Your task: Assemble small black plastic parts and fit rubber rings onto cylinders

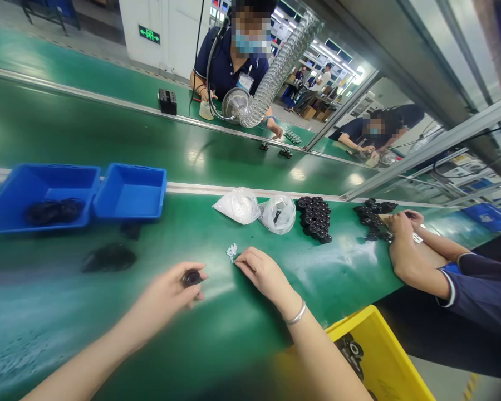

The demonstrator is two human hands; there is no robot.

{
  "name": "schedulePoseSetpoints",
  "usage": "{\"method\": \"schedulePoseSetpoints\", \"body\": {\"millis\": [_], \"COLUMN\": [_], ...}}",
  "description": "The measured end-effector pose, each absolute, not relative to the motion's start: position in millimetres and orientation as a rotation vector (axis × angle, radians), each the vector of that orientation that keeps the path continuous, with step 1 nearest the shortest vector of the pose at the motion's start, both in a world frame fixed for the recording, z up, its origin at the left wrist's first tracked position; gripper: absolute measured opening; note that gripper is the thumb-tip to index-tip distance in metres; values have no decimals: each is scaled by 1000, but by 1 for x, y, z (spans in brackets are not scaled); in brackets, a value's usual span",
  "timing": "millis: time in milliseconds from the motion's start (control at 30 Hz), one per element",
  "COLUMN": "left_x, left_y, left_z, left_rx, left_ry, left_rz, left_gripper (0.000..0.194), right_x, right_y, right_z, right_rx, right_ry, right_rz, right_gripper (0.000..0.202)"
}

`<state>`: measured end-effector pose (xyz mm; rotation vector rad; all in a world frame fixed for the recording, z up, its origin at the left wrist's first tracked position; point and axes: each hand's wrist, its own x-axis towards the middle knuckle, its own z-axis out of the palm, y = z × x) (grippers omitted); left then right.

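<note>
Yellow bin point(394, 356) low at right, dark parts point(353, 352) inside. Left hand point(173, 289) pinches round black piece point(191, 278) over green surface point(171, 351). Right hand point(261, 273) at small white bits point(231, 252); cannot tell if pinching any.

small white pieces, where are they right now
Near the head view's centre, the small white pieces lie on the green table, just left of the right grip.

The green worktop point(217, 340) gleamed smooth and glossy under blue plastic bins point(129, 210), wrinkled translucent plastic bags point(239, 206) and a shiny dark part point(191, 278), while a crinkled duct point(278, 72) shone like metal foil and a bracelet point(298, 315) like polished metal.
</note>
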<state>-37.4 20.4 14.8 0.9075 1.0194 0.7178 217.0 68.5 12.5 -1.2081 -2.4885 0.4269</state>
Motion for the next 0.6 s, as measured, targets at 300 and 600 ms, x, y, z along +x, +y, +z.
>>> {"method": "schedulePoseSetpoints", "body": {"millis": [300, 600], "left_x": [-40, -46], "left_y": [18, 22], "left_z": [26, 26], "left_rx": [576, 297], "left_ry": [806, 649], "left_rz": [779, 770], "left_gripper": [31, 37], "right_x": [211, 208], "right_y": [56, 56], "right_z": [4, 6], "right_rx": [-1283, -1255], "right_ry": [-2650, -2623], "right_rz": [-24, -16], "right_gripper": [15, 18]}}
